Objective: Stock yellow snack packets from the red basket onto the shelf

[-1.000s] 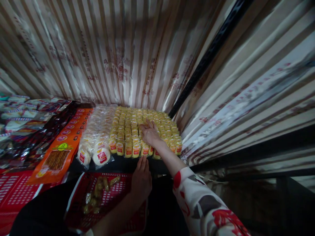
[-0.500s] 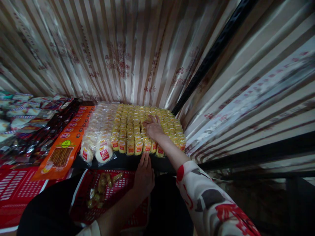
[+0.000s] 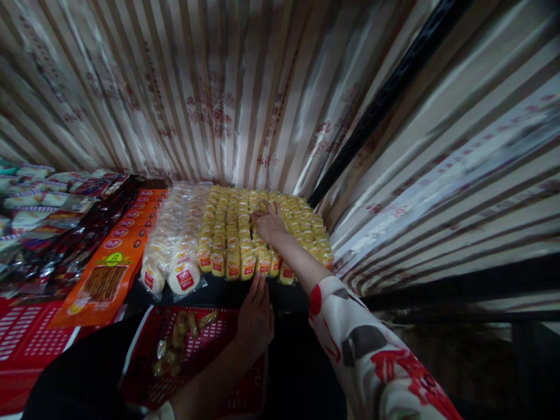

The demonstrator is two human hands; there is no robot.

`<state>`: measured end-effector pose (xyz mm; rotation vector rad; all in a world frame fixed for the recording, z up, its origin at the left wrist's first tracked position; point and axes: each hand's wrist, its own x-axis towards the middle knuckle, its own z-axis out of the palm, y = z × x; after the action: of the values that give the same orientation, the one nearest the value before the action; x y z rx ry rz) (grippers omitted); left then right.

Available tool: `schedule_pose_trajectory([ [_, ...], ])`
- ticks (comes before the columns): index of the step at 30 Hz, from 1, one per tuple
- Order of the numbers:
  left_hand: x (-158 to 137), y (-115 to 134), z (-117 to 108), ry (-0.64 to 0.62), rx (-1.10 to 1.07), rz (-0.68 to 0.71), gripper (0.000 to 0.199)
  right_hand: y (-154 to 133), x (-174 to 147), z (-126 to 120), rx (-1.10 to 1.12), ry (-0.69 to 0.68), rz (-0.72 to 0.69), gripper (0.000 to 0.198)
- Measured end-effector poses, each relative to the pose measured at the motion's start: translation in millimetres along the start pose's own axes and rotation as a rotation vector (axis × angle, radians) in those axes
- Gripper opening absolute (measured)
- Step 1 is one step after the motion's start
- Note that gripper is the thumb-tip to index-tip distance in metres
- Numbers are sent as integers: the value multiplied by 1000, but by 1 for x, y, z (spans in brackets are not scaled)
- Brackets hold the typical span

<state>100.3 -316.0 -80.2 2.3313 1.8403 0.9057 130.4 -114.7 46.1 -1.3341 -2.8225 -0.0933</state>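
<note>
Right hand (image 3: 270, 226) is edging slightly farther back over the small yellow plastic-wrapped snack packs with red labels (image 3: 233, 256), while the left hand (image 3: 256, 319) is barely shifting, so both seem to be working roughly the same stretch, one on top and one at the front. Right fingers are spreading over the pack tops, and I'm not able to tell whether they're grasping any; left fingers are lying straight and unclenched, tips seemingly touching a front pack (image 3: 263, 263). Those packs are sitting in rows on the black shelf (image 3: 223, 290), just beside the round white cakes in clear wrap (image 3: 182, 275).
</note>
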Motion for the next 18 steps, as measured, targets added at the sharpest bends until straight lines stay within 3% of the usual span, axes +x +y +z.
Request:
schedule_pose_trajectory([
  [9,0,1,2,-6,4,-26,47,-2,8,-2,-27,90,8,33],
  [18,0,2,4,23,40,-47,50,6,22,2,-22,-9,48,32],
])
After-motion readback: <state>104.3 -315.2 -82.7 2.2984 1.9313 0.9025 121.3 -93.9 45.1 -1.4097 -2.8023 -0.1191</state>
